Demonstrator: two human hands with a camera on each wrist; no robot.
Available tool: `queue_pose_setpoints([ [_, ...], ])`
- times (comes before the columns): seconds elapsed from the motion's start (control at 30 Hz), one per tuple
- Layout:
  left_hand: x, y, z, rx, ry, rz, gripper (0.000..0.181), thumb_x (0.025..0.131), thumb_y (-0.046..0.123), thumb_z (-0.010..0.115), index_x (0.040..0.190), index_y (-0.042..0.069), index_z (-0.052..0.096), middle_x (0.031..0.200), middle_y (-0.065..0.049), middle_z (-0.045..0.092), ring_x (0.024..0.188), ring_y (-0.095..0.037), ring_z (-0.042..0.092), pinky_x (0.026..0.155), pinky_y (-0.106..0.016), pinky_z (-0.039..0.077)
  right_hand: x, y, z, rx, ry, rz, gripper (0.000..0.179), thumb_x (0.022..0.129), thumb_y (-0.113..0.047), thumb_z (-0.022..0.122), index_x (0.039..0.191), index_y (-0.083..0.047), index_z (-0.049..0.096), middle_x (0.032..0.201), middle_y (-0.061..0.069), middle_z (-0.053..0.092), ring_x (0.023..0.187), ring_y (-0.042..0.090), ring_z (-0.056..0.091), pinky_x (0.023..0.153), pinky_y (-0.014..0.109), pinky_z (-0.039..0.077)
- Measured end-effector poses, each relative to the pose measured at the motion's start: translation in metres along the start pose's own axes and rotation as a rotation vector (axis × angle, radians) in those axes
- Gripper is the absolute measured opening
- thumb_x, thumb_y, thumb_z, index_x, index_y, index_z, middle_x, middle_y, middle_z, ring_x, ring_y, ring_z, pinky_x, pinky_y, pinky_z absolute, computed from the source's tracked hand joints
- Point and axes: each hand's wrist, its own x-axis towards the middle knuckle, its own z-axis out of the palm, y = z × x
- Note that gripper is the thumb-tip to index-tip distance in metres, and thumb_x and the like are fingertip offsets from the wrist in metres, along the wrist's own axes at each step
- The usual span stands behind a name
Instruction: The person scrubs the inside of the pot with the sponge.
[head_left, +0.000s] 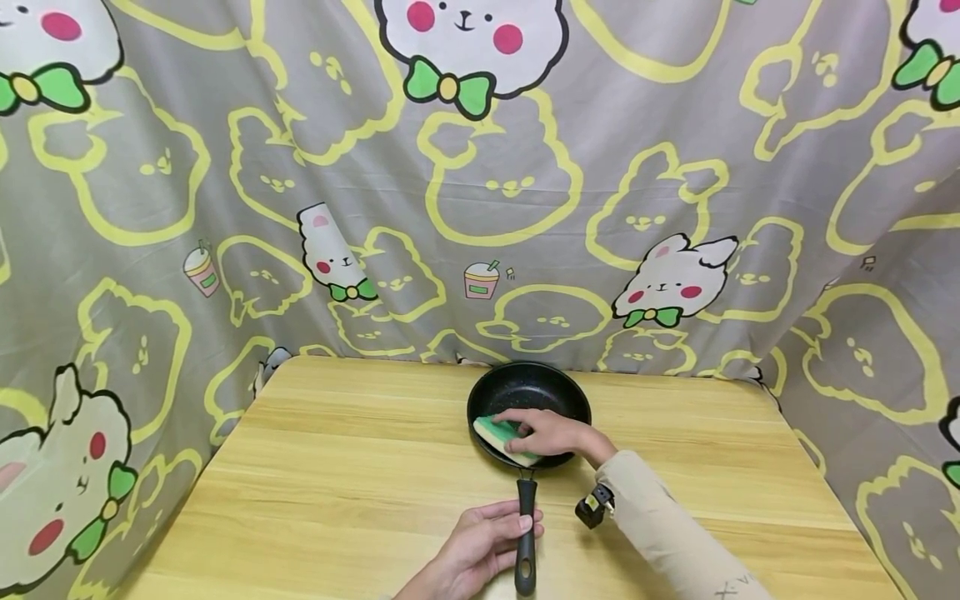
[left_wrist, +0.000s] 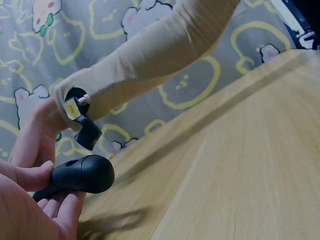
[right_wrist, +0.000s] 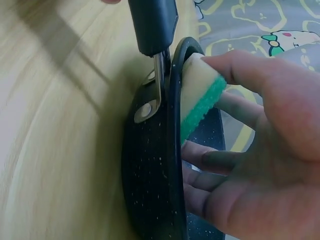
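A black frying pan (head_left: 540, 385) sits toward the back of the table, its handle (head_left: 527, 546) pointing at me. My left hand (head_left: 480, 546) grips that handle, thumb on top and fingers underneath; in the left wrist view the rounded handle end (left_wrist: 97, 174) sticks out past the thumb. Inside the pan, my right hand (head_left: 551, 432) holds a sponge (head_left: 498, 435) with a green scouring side and a cream side. Seen from the right wrist, the sponge (right_wrist: 202, 92) stands tilted against the pan's inner wall near the riveted handle joint, between thumb and fingers.
The wooden table (head_left: 337, 467) spreads to both sides of the pan. A patterned grey curtain (head_left: 375, 183) hangs behind it and along both sides. A small black camera (head_left: 592, 506) is strapped at the right sleeve (head_left: 667, 525). A dark object (left_wrist: 305, 20) stands at the table's edge in the left wrist view.
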Motion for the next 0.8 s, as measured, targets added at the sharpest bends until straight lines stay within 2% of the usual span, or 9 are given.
queue_pose_setpoints([
  [0.2,-0.001,0.0,0.0,-0.006,-0.001,0.0,0.046,0.094,0.002,0.073,0.134,-0.012,0.057,0.118,-0.017,0.073,0.101,-0.024,0.072,0.088,-0.038,0.059,0.008,-0.004,0.006,0.084,0.03,-0.002,0.05,0.1,-0.03,0.067,0.146,-0.016,0.054,0.134,0.015,0.061,0.115,0.028,0.062,0.092,0.044,0.051],
  [0.3,-0.001,0.0,0.0,-0.009,-0.004,0.007,0.046,0.094,0.002,0.072,0.134,-0.012,0.057,0.117,-0.017,0.073,0.101,-0.024,0.072,0.088,-0.038,0.059,0.012,-0.007,0.008,0.088,0.052,0.016,0.051,0.099,-0.031,0.067,0.146,-0.017,0.053,0.13,0.015,0.062,0.11,0.025,0.062,0.088,0.041,0.051],
  [0.47,-0.002,0.001,0.001,-0.015,-0.013,0.023,0.045,0.094,0.001,0.072,0.134,-0.012,0.057,0.117,-0.018,0.073,0.1,-0.023,0.072,0.089,-0.039,0.059,0.018,-0.01,0.012,0.059,0.093,0.056,0.053,0.097,-0.032,0.069,0.145,-0.019,0.051,0.117,0.013,0.064,0.098,0.021,0.06,0.081,0.038,0.049],
  [0.8,-0.001,0.0,0.001,-0.005,-0.008,0.025,0.043,0.094,0.001,0.072,0.132,-0.012,0.058,0.117,-0.018,0.073,0.1,-0.023,0.072,0.088,-0.038,0.059,0.03,-0.015,0.018,0.009,0.191,0.067,0.054,0.098,-0.03,0.07,0.144,-0.017,0.046,0.122,0.017,0.062,0.104,0.029,0.059,0.09,0.046,0.049],
])
